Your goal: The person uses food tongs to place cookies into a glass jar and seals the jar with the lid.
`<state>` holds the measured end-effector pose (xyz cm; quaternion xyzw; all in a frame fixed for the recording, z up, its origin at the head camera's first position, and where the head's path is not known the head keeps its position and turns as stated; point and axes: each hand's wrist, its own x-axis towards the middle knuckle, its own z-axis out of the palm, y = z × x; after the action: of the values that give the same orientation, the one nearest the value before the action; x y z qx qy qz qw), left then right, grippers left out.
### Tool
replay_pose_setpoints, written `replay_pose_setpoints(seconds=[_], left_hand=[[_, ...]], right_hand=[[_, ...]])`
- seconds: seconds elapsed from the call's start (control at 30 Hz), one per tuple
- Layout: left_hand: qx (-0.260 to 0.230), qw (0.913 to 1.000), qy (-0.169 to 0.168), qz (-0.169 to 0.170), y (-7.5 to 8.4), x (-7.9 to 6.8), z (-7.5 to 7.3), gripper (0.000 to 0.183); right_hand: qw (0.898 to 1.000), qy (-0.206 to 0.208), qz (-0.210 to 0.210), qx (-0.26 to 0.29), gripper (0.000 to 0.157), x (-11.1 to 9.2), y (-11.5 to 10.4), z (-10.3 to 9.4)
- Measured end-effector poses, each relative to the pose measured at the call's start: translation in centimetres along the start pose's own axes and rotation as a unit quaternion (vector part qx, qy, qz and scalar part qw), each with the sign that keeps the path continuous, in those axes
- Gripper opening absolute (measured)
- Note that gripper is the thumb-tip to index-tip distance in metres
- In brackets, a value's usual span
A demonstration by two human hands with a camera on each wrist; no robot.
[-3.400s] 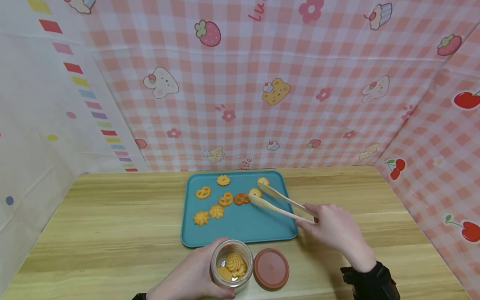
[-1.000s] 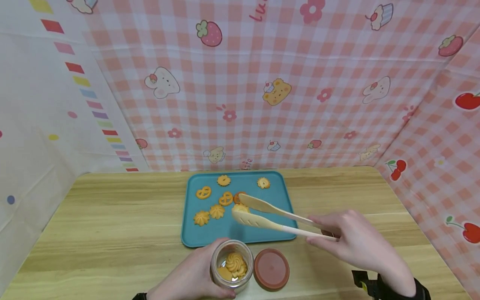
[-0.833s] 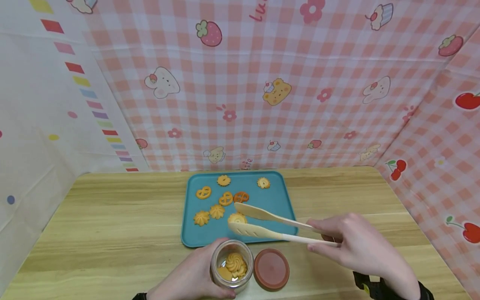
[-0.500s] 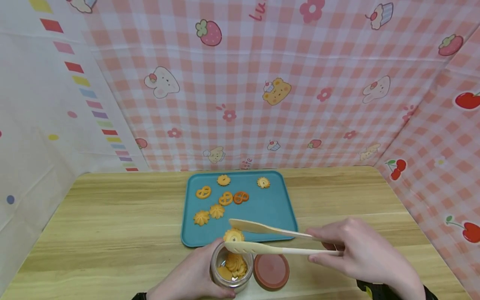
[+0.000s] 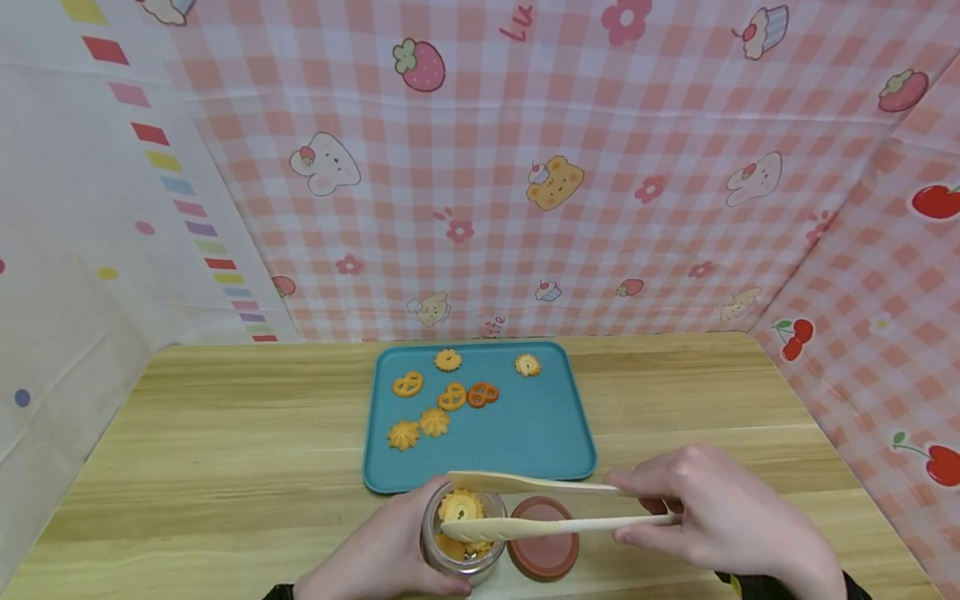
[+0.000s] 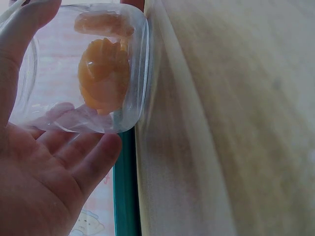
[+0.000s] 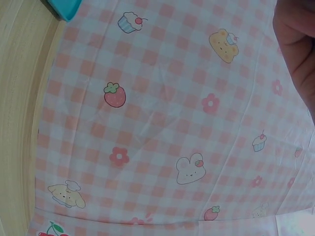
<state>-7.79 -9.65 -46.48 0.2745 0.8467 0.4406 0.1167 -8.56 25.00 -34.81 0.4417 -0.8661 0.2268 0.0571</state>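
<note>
At the near edge of the table [image 5: 225, 417], a person's left hand [image 5: 405, 542] curled round a clear jar [image 5: 483, 569], gripping it from its nine o'clock side. Off toward three o'clock, the right hand [image 5: 708, 508] gripped a pair of pale tongs [image 5: 551, 527], their tips pointing to nine o'clock across the jar's mouth. Between those tips sat a scalloped cookie [image 5: 460, 505], right over the opening; whether it had dipped below the rim, I could not tell. The left wrist view showed other cookies [image 6: 104, 76] low in the jar.

What worried me was the fit. One tip passed over the rim's twelve o'clock part while the other crossed the mouth, so spreading them could knock the rim and flip the cookie out. Loosened off-centre, they might drop it onto the rim or the lid [image 5: 543, 557], which lay just beside the jar at three o'clock. Too hard a squeeze could crack such a crumbly-looking piece. Were the left hand to slacken, a bump might shove the jar toward the teal tray [image 5: 525, 450] at twelve o'clock, where biscuits [image 5: 434, 422] and pretzels [image 5: 482, 395] lay.
</note>
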Motion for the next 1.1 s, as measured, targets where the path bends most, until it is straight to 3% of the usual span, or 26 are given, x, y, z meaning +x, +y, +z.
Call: replay_pose_setpoints(seconds=[0.23,0.67,1.1], left_hand=[[0.002,1.0000,0.000,-0.008,0.08,-0.06,-0.04,0.080],[0.003,0.9999,0.004,0.016,0.05,-0.07,-0.01,0.079],[-0.006,0.9993,0.009,0.035,-0.02,0.05,0.10,0.089]], right_hand=[[1.000,-0.001,-0.004,-0.003,0.029,0.05,0.05,0.18],[1.000,-0.003,0.008,-0.008,0.033,0.11,-0.07,0.27],[0.999,0.031,0.028,-0.026,0.040,0.50,0.16,0.31]])
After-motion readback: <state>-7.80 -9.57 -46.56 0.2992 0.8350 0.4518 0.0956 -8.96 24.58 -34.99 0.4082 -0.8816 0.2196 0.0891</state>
